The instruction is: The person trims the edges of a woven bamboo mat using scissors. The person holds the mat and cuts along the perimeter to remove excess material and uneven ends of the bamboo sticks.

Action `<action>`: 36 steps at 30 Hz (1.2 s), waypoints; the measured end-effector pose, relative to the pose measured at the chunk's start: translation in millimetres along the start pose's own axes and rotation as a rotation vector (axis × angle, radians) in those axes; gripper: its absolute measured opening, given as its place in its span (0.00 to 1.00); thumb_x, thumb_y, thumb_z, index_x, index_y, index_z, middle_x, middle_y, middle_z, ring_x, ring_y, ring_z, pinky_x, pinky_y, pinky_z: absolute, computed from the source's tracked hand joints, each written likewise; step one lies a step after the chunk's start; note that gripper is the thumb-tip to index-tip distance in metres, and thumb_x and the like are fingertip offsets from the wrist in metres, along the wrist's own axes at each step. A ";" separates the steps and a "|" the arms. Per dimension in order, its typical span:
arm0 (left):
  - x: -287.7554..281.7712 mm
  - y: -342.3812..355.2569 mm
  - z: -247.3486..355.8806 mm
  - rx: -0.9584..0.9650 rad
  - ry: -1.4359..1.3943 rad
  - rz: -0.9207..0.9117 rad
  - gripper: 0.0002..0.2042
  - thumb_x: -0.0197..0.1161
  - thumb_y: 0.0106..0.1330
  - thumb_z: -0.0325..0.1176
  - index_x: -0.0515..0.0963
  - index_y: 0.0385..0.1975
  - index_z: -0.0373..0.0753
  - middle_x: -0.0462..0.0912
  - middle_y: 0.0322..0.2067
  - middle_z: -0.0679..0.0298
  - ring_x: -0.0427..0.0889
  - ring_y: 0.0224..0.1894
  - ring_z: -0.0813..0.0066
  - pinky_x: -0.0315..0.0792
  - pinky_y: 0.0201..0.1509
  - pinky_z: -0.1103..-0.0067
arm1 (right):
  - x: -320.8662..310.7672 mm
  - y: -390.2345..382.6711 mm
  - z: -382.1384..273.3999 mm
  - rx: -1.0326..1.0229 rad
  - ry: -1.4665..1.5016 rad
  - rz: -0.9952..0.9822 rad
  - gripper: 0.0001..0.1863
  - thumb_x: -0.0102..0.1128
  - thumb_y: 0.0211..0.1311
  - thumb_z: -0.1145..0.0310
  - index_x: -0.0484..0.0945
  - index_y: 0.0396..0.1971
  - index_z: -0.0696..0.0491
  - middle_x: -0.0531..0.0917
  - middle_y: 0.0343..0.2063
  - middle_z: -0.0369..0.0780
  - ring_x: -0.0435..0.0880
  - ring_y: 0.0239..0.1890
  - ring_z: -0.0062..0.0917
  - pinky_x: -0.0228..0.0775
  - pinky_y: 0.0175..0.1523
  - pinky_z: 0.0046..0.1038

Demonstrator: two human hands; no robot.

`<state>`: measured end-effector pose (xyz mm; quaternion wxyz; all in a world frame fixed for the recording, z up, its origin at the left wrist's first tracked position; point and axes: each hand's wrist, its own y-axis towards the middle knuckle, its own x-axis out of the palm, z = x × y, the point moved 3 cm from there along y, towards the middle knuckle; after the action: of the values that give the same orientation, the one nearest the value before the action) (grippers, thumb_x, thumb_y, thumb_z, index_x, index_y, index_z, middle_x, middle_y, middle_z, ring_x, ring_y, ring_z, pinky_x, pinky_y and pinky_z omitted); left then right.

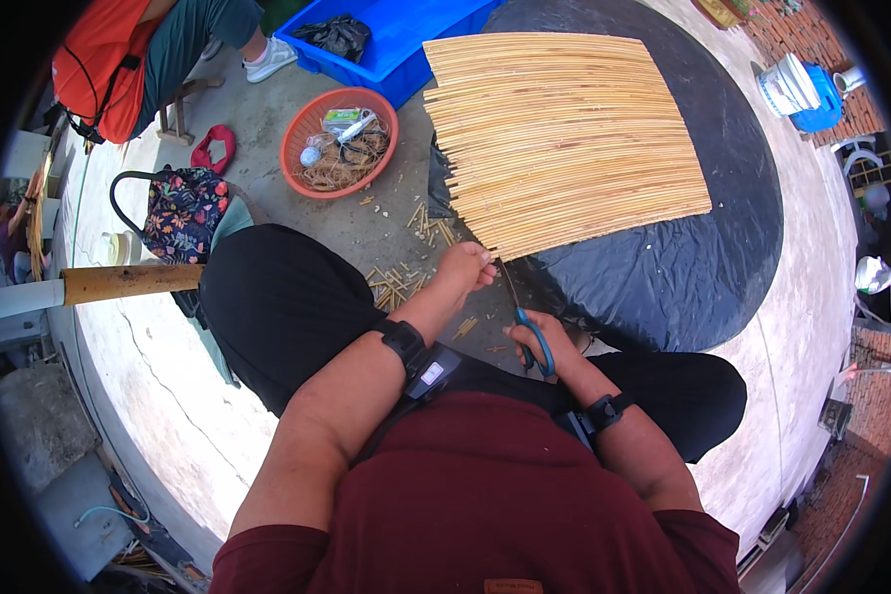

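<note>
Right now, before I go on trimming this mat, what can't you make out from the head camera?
- Scissors: the right hand covers the handles; the blade tips vanish at the stick mat, so the cut point is unclear.
- Left hand: its fingertips hide which sticks it pinches.
- Orange basket: contents too small to identify.
- Another person, top left: cut off by the edge.

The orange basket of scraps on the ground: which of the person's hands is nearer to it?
Left. The left hand grips the bamboo mat's near corner, right of and below the orange basket. The right hand holds blue-handled scissors, farther off.
</note>
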<state>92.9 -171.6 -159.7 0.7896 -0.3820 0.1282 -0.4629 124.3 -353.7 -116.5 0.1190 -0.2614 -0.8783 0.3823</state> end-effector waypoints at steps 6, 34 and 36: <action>0.0 0.6 -0.7 -0.014 0.021 -0.002 0.06 0.51 0.68 0.32 0.74 0.32 0.39 0.79 0.26 0.66 0.76 0.25 0.79 0.73 0.32 0.79 | 0.6 -3.3 -2.7 0.017 0.040 -0.054 0.10 0.59 0.55 0.66 0.71 0.25 0.55 0.73 0.14 0.35 0.73 0.14 0.19 0.65 0.20 0.22; 3.0 -3.4 -1.2 0.021 -0.005 0.024 0.03 0.54 0.66 0.28 0.74 0.31 0.38 0.77 0.24 0.65 0.74 0.20 0.81 0.74 0.27 0.80 | -5.1 -18.3 -5.2 -0.029 -0.019 -0.003 0.05 0.55 0.51 0.71 0.73 0.22 0.57 0.72 0.12 0.35 0.71 0.11 0.19 0.61 0.18 0.22; 4.4 -4.4 0.2 0.019 0.000 0.027 0.03 0.54 0.65 0.28 0.73 0.31 0.38 0.77 0.24 0.65 0.74 0.20 0.81 0.74 0.27 0.80 | -6.0 -17.2 -4.7 -0.052 0.018 -0.001 0.05 0.55 0.52 0.71 0.73 0.22 0.57 0.73 0.12 0.36 0.71 0.11 0.19 0.62 0.18 0.22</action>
<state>92.6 -176.4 -155.7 0.7992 -0.3729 0.1288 -0.4535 124.8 -364.0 -100.8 0.1203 -0.2675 -0.8869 0.3570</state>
